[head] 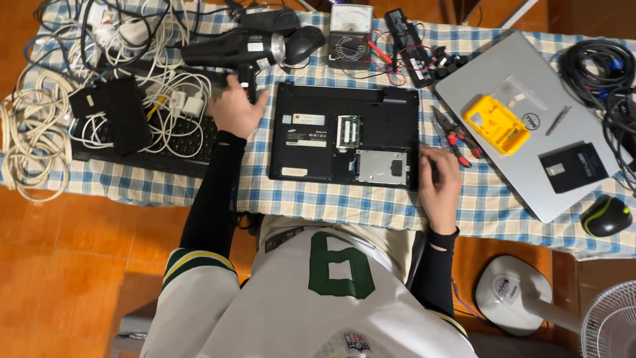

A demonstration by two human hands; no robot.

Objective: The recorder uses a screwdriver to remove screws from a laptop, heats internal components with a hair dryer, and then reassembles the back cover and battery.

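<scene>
While lying upside down on the checked surface [199, 192], black laptop [344, 132] with bottom cover off, memory module [348, 130] and hard drive [381, 167] exposed. Left hand [235, 109] spread open, fingers touching handle of black heat gun [232, 50], just left of the laptop. Right hand [440, 179] resting on laptop's right front corner, fingers curled, perhaps pinching a small dark tool, too hidden to be sure. Red-handled pliers [454, 136] just beside. Probably stiff and rather heavy, yet fragile inside: better taken by the outer edges, not the open bays.
</scene>
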